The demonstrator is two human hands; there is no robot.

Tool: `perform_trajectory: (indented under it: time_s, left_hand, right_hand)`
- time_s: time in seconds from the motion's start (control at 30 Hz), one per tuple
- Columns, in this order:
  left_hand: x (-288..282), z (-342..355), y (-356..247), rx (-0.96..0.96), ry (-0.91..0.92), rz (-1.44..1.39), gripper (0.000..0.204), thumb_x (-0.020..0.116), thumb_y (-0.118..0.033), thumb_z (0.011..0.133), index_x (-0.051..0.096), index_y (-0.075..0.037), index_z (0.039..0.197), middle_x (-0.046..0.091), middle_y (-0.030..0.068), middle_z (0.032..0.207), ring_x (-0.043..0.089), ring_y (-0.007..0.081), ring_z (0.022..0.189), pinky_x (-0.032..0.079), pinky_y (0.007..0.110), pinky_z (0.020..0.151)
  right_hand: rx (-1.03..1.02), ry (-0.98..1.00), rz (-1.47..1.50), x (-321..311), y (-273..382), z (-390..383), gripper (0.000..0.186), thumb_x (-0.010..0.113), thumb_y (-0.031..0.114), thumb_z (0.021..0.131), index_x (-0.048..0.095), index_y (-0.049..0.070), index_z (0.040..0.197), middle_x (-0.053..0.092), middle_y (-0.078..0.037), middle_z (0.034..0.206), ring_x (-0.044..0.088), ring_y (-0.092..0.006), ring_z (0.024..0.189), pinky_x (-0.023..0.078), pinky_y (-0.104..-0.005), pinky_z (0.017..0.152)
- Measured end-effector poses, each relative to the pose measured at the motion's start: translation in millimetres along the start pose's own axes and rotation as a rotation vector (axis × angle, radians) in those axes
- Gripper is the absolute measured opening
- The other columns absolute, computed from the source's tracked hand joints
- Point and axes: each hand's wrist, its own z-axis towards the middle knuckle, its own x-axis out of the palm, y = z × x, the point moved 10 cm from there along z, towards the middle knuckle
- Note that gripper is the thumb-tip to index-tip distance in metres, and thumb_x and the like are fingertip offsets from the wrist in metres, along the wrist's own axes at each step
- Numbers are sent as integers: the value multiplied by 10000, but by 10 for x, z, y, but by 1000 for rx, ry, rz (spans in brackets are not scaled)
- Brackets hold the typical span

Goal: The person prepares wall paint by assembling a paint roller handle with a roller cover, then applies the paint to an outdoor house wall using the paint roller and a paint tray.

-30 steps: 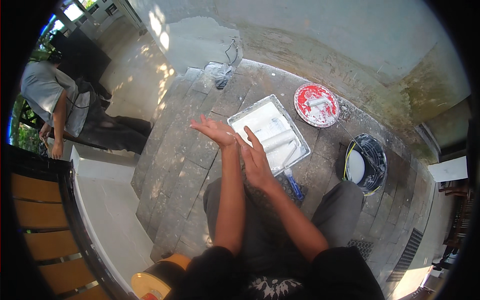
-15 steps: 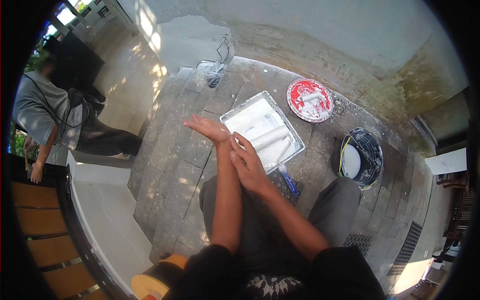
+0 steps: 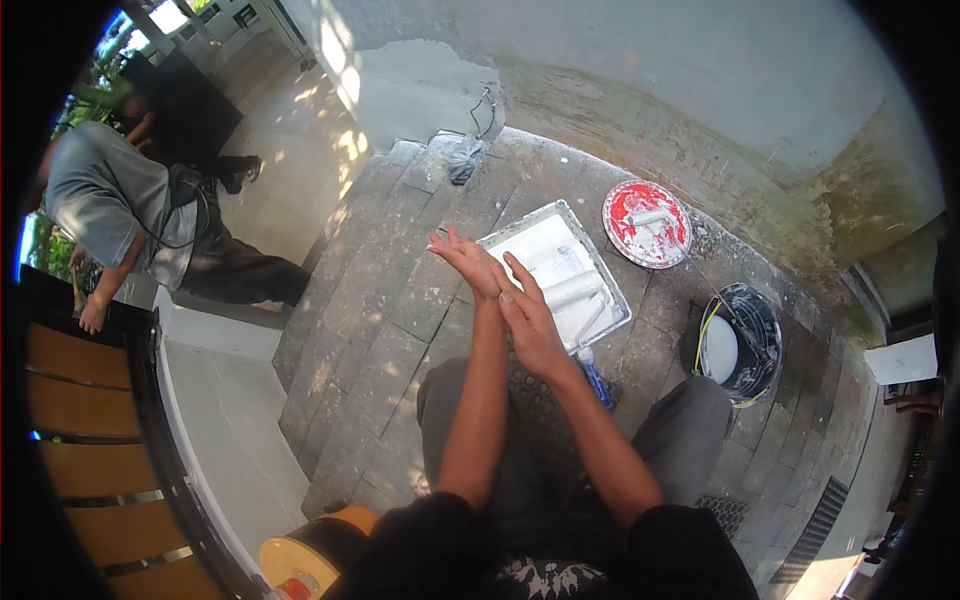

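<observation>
My left hand (image 3: 470, 264) is raised palm up with its fingers stretched out, holding nothing. My right hand (image 3: 532, 328) lies against the heel and wrist of the left, its fingers extended and nothing in them. Just beyond both hands is a paint tray (image 3: 621, 296) with white paint in it. A paint roller (image 3: 580, 287) rests in the tray, and its blue handle (image 3: 595, 380) sticks out over the near edge toward my knees. Part of the tray is hidden behind my hands.
Right of the tray are a paint-smeared red lid (image 3: 622, 240) bearing a small white roller (image 3: 650, 216), and a black bucket (image 3: 768, 345) with something white inside. A grey plastic bag (image 3: 462, 160) lies by the wall. Another person (image 3: 110, 190) bends at the left.
My view has shifted, so the scene sits lower and farther right. My right hand has slid along the left wrist toward the palm. The other person bends further over.
</observation>
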Motion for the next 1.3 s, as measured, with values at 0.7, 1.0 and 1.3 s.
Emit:
perform_trajectory:
  time_s: [0.7, 1.0, 1.3]
  left_hand:
    - [-97, 149, 20, -281, 84, -68, 1126, 70, -866, 704, -203, -34, 1411, -128, 252, 1485, -134, 320, 1390, -130, 430, 1088]
    - [27, 85, -197, -253, 102, -81, 1164, 66, -939, 593, -195, -177, 1434, -111, 175, 1515, -167, 376, 1377, -120, 571, 1058]
    - [-22, 151, -130, -146, 136, -62, 1141, 99, -919, 638, -182, -155, 1438, -100, 198, 1511, -163, 366, 1380, -143, 518, 1065]
  right_hand:
    - [-146, -73, -93, 80, 155, 197, 327, 482, 243, 916, 621, 41, 1132, 516, -185, 1222, 461, -334, 1166, 337, -416, 991]
    - [64, -177, 38, -110, -145, 8, 298, 526, 172, 900, 580, 10, 1144, 509, -136, 1194, 499, -263, 1107, 387, -353, 947]
    - [-39, -43, -66, 135, -109, -1, 431, 360, 262, 971, 501, 2, 1283, 387, -189, 1368, 384, -306, 1258, 282, -369, 1047]
